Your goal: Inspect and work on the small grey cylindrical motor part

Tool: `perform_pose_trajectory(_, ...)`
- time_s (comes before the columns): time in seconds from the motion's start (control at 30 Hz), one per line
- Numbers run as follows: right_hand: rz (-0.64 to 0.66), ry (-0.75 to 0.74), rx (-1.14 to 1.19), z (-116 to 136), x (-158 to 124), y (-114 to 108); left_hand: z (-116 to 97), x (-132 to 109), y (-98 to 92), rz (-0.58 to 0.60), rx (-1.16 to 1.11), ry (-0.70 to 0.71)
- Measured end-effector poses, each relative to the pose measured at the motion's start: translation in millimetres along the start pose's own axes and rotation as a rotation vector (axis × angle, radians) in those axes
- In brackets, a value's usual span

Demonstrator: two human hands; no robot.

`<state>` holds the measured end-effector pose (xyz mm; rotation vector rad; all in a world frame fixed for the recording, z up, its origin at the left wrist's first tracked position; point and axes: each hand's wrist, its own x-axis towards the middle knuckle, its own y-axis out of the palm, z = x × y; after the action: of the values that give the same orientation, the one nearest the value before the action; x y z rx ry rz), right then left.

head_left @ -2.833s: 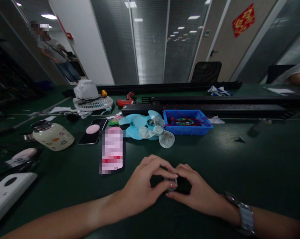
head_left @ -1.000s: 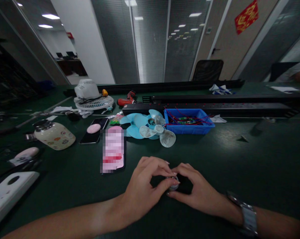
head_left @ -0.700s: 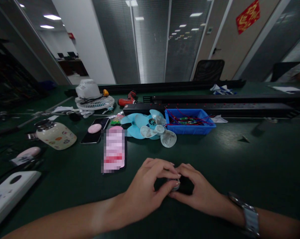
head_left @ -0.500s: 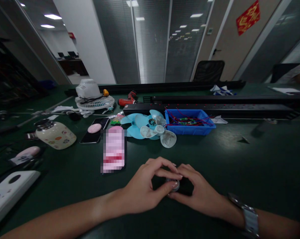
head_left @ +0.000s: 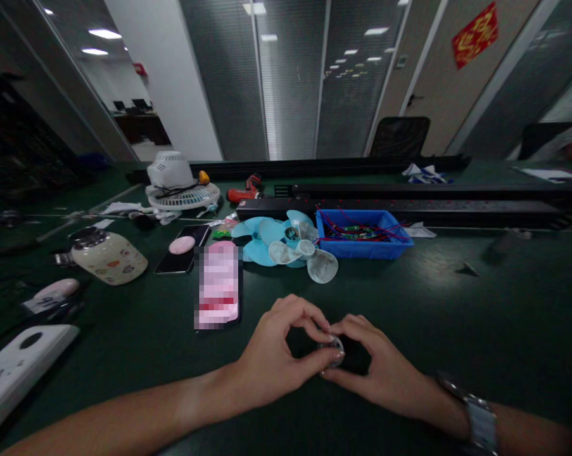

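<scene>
My left hand (head_left: pixel 276 358) and my right hand (head_left: pixel 381 370) meet low in the middle of the dark green table (head_left: pixel 457 304). Both are curled around a small round grey part (head_left: pixel 334 349) with a dark body under my right fingers. My left thumb and forefinger pinch its rim, and my right fingers cup it from the other side. A watch (head_left: pixel 476 418) sits on my right wrist. Most of the part is hidden by my fingers.
Behind my hands lie pale blue fan blades (head_left: pixel 286 244), a blue bin of wired boards (head_left: pixel 362 233), a phone (head_left: pixel 218 285), a cream jar (head_left: pixel 108 256), a white fan housing (head_left: pixel 178 183), a red drill (head_left: pixel 245 189) and black power strips (head_left: pixel 409 206). Another person's arm (head_left: pixel 571 145) shows far right.
My fingers shifted slightly around the small part, the left forefinger lifting and arching. Both hands stayed in place. A person standing far left 2.8 s ago is gone.
</scene>
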<state>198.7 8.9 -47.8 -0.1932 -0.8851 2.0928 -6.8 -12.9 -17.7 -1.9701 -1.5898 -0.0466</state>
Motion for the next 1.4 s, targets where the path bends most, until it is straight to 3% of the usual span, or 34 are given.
perform_pose_trajectory(0.27, 0.007, 0.059, 0.035, 1.2, -0.7, 0.3, -1.3, 1.4, -2.4, 0.128, -0.062, -0.012)
perform_pose_trajectory(0.73, 0.012, 0.012, -0.011, -3.9, -1.2, 2.9, -13.6, -2.6, -5.9, 0.307, -0.101, 0.008)
perform_pose_trajectory(1.4, 0.02, 0.034, 0.021, 1.7, 1.2, -1.1, 3.0, -6.8, 5.1, -0.043, 0.008, 0.042)
